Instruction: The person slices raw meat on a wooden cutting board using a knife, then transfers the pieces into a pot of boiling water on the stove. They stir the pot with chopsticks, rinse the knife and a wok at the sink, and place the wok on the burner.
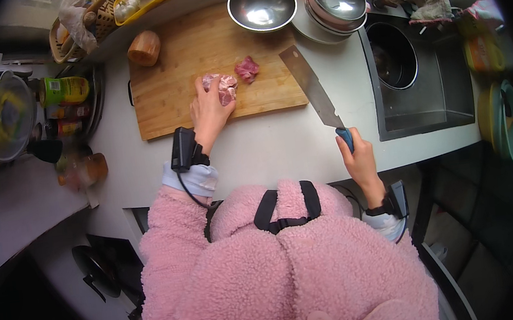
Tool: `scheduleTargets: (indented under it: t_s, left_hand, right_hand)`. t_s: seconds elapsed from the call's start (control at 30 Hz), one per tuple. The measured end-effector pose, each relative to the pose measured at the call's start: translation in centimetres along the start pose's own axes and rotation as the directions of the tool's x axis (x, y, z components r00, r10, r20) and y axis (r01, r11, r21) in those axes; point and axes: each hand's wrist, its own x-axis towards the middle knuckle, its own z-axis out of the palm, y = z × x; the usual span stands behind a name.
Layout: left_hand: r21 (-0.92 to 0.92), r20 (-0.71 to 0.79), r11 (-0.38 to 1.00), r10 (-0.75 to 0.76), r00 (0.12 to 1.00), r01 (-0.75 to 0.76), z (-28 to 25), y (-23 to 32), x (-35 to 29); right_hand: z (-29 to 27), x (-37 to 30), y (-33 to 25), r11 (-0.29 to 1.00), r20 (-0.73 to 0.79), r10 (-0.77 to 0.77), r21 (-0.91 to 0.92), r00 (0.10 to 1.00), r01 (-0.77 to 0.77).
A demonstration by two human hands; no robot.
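On the wooden cutting board (pixel 181 55), my left hand (pixel 210 110) has its fingers curled over a piece of raw meat (pixel 227 89), thumb on the near side. A smaller piece of raw meat (pixel 247 69) lies just to the right of it, apart from the hand. Off the board's right side, my right hand (pixel 360 157) is closed round the blue handle of a kitchen knife (pixel 314 87). The wide blade points up and away, its tip over the board's right edge.
Beyond the board stand a steel bowl (pixel 262 6) and a stack of pink-rimmed bowls (pixel 336 2). A brown wooden object (pixel 144 49) sits at the board's far left. To the right is a sink (pixel 443 75) holding a dark pot (pixel 392 55). Jars and bottles (pixel 67 112) crowd the left.
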Motion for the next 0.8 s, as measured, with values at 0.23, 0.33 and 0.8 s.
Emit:
scheduleTargets:
  t_s: [0.23,0.33,0.8]
  left_hand:
    - [-0.293,-0.103,0.946,0.111,0.988,-0.137,4.0,-6.2,3.0]
    - [-0.669,0.146,0.732,-0.042,0.988,0.13,3.7,-9.0,4.5]
    - [-0.953,0.296,0.179,0.357,0.886,0.246,6.7,19.0,1.8]
  right_hand:
    - [1.3,-5.2,0.6,0.992,-0.15,0.09,-0.07,0.985,-0.101]
    - [2.0,-7.6,1.7,0.972,-0.188,0.229,-0.01,0.955,-0.235]
    - [-8.7,-7.5,12.7,0.989,-0.408,0.14,0.008,0.902,-0.15]
